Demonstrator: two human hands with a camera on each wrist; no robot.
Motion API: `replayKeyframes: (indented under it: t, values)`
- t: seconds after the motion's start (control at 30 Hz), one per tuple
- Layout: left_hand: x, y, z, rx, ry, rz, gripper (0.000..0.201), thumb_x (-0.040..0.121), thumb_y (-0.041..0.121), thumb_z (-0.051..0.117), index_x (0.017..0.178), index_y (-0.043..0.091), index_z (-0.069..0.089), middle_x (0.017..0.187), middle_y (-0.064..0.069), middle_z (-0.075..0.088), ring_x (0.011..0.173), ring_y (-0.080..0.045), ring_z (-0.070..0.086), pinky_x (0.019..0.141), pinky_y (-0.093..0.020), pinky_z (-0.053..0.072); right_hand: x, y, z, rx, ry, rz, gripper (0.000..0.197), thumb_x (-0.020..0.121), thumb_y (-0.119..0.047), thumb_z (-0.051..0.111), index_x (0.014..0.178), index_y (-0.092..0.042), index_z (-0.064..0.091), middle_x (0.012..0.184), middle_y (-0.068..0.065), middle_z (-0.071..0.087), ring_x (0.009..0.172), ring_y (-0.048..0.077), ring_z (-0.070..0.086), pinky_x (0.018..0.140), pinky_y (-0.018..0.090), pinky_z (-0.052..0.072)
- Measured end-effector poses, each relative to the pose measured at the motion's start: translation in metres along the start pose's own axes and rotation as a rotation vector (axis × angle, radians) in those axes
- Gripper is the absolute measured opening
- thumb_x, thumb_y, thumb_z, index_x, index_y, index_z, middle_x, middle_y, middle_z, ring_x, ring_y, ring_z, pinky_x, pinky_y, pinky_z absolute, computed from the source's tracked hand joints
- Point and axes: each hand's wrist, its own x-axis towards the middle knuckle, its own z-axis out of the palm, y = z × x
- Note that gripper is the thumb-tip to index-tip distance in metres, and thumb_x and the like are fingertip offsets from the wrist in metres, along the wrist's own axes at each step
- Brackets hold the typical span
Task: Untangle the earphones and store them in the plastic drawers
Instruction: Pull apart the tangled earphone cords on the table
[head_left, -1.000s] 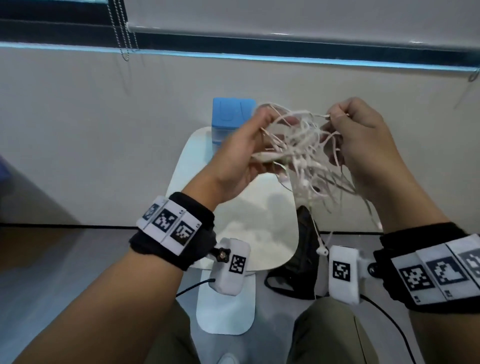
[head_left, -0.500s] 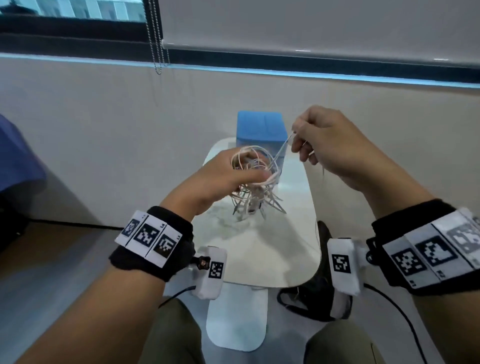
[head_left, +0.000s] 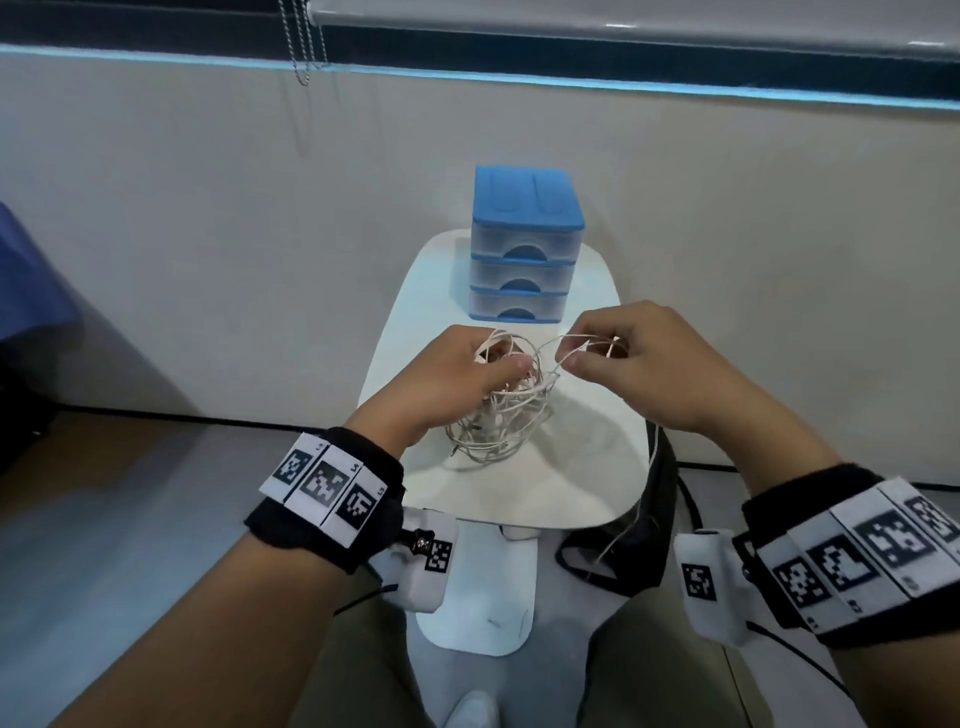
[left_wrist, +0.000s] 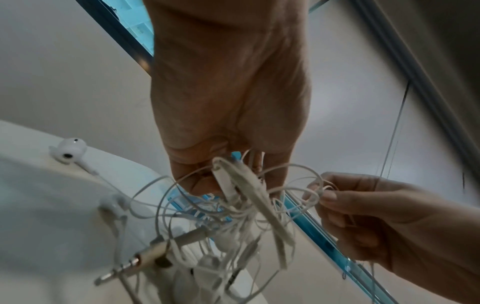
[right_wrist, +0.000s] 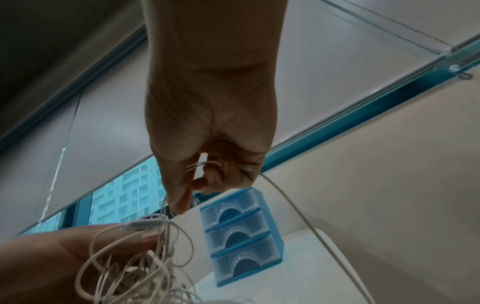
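a small white table (head_left: 587, 483) stood against a pale wall under a window. nearest, the left hand (head_left: 447, 384) gripped the top of a tangled bunch of white earphones (head_left: 498, 421), whose lower loops rested on the table. just beside it, the right hand (head_left: 649, 369) pinched one loose cord from the bunch between thumb and fingers. behind them, at the table's far end, sat the blue plastic drawers (head_left: 524, 249), all three closed.
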Motion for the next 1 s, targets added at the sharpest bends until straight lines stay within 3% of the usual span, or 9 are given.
replayKeyframes:
  t: [0.17,0.27,0.4,0.53,0.73,0.8,0.87,0.93,1.0]
  values:
    - [-0.002,0.004,0.003,0.084,0.013,-0.01,0.036,0.1,0.04,0.062,0.08,0.012,0.069,0.068,0.005,0.062,0.064,-0.01,0.052,0.07,-0.034,0.041,-0.003,-0.009,0.005,0.166,-0.013,0.06,0.009,0.091,-0.022,0.068,0.092,-0.028,0.075,0.083,-0.002,0.069,0.064,0.015,0.066,0.062,0.022,0.044]
    - [-0.002,0.008,0.004,0.152,0.032,0.035,0.032,0.1,0.035,0.061,0.08,0.013,0.072,0.072,0.002,0.07,0.063,-0.009,0.055,0.069,-0.033,0.044,-0.002,-0.013,0.005,0.211,-0.025,0.051,0.011,0.092,-0.019,0.064,0.089,-0.021,0.075,0.083,0.002,0.07,0.064,0.02,0.07,0.063,0.022,0.042]
    - [-0.004,0.01,0.006,0.189,0.075,0.083,0.029,0.099,0.031,0.062,0.076,0.016,0.073,0.07,0.007,0.073,0.061,-0.006,0.058,0.067,-0.031,0.047,-0.003,-0.011,0.01,0.105,-0.012,0.021,0.015,0.089,-0.029,0.075,0.077,-0.02,0.074,0.073,-0.001,0.071,0.064,0.016,0.068,0.056,0.025,0.047]
    - [-0.004,0.009,0.008,0.219,0.136,0.11,0.037,0.101,0.035,0.062,0.073,0.014,0.073,0.067,0.005,0.072,0.056,-0.005,0.057,0.06,-0.024,0.043,-0.007,-0.003,0.016,0.029,-0.021,0.009,0.012,0.083,-0.031,0.082,0.078,-0.026,0.073,0.07,-0.006,0.071,0.063,0.014,0.064,0.067,0.034,0.053]
    - [-0.005,0.009,0.007,0.248,0.175,0.116,0.037,0.101,0.035,0.063,0.07,0.015,0.07,0.061,0.008,0.069,0.054,-0.002,0.055,0.057,-0.021,0.038,-0.015,0.004,0.014,0.039,-0.036,-0.066,0.015,0.083,-0.023,0.083,0.083,-0.026,0.069,0.08,-0.009,0.069,0.059,0.007,0.054,0.062,0.022,0.044]
    - [-0.006,0.009,0.008,0.258,0.175,0.118,0.027,0.101,0.033,0.064,0.08,0.019,0.072,0.063,0.009,0.069,0.057,-0.002,0.058,0.06,-0.022,0.04,-0.014,0.005,0.014,-0.023,-0.042,-0.067,0.014,0.086,-0.02,0.079,0.078,-0.027,0.071,0.08,-0.011,0.07,0.063,0.007,0.056,0.064,0.022,0.043]
    - [-0.009,0.011,0.007,0.199,0.135,0.121,0.015,0.1,0.029,0.064,0.115,0.03,0.066,0.077,0.005,0.071,0.067,-0.008,0.064,0.066,-0.024,0.046,-0.012,0.005,0.015,-0.052,-0.029,-0.047,0.015,0.091,-0.02,0.073,0.079,-0.027,0.069,0.081,-0.012,0.069,0.066,0.009,0.061,0.066,0.025,0.044]
    - [-0.013,0.011,0.006,0.15,0.024,0.144,0.051,0.099,0.024,0.067,0.137,0.044,0.04,0.097,-0.001,0.067,0.076,-0.024,0.064,0.075,-0.031,0.053,-0.009,0.002,0.017,-0.032,0.002,-0.029,0.014,0.096,-0.021,0.067,0.083,-0.026,0.065,0.084,-0.012,0.067,0.069,0.012,0.065,0.067,0.026,0.047]
    - [-0.016,0.014,0.006,0.144,-0.077,0.158,0.062,0.095,0.02,0.072,0.134,0.046,0.031,0.108,-0.005,0.061,0.087,-0.036,0.061,0.08,-0.041,0.056,-0.008,-0.002,0.017,0.013,0.042,-0.026,0.014,0.099,-0.022,0.062,0.085,-0.026,0.061,0.085,-0.011,0.066,0.074,0.015,0.065,0.068,0.026,0.047]
